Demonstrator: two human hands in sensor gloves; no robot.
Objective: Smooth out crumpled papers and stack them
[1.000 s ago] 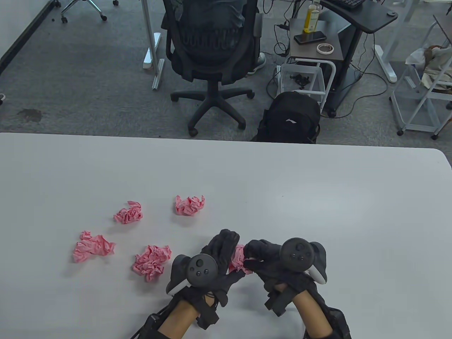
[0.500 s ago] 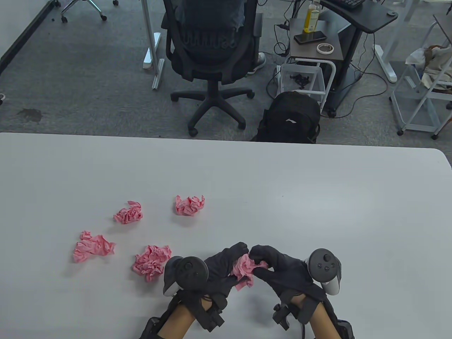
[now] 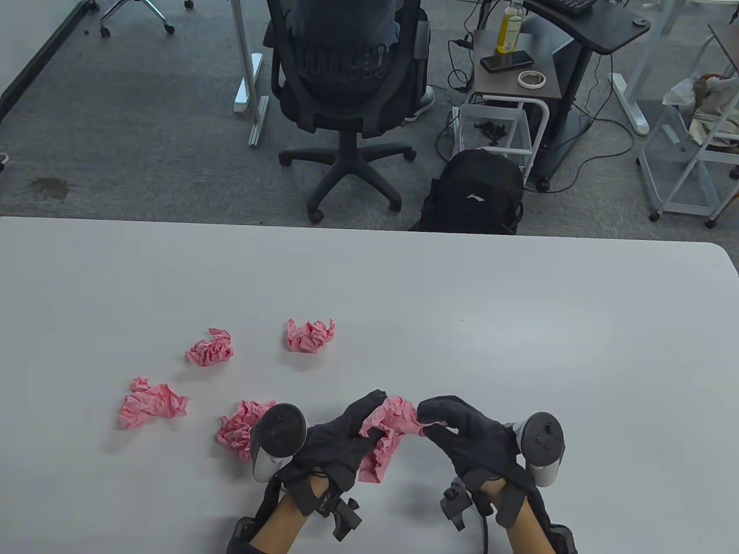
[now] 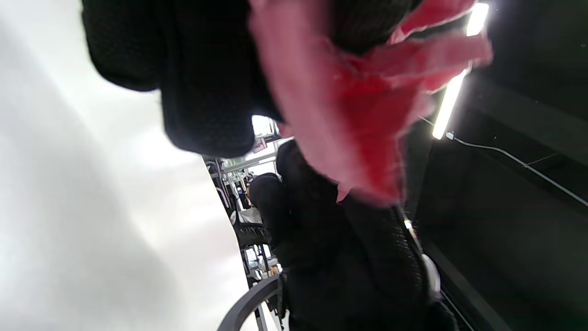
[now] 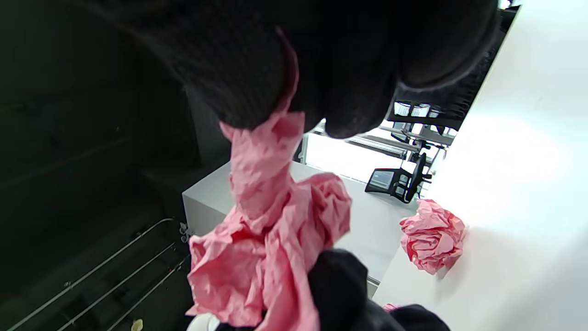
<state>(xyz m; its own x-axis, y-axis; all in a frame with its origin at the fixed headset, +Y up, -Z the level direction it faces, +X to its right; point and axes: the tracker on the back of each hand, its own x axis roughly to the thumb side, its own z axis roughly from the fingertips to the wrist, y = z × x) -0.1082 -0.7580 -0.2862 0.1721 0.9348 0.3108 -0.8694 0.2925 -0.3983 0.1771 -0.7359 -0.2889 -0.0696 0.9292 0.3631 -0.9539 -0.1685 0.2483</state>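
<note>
Both gloved hands sit near the front edge of the white table (image 3: pixel 519 323), pinching 1 pink crumpled paper (image 3: pixel 388 434) between them. Left hand (image 3: pixel 332 447) has thumb & fingers curled round the paper's left part; right hand (image 3: pixel 467 435) pinches the top right corner w/ thumb & forefinger. The paper is partly pulled open: a band stretches across between the 2 hands, the rest hangs down toward the table below the left fingers; can't tell if the lower end touches the surface. In the right wrist view the same sheet (image 5: pixel 271 239) hangs from the right fingertips (image 5: pixel 239 87), creased all over, w/ the left glove's fingertip (image 5: pixel 337 285) pressing in from below. Left wrist view is blurred; it shows pink paper (image 4: pixel 349 105) against the black glove fingers (image 4: pixel 202 92), little else readable. 4 more crumpled pink balls lie on the table to the left, none touched: nearest ball (image 3: pixel 239 427) just beside the left hand's tracker (image 3: pixel 277 438), partly behind it; a flatter wad (image 3: pixel 151 404) farther left; a small ball (image 3: pixel 211 348) behind those; another ball (image 3: pixel 310 335) to its right, well apart from the hands. Right hand's tracker (image 3: pixel 542 447) faces up-right. Beyond the table: office chair (image 3: pixel 346 86), black backpack (image 3: pixel 476 193) on the grey carpet.
</note>
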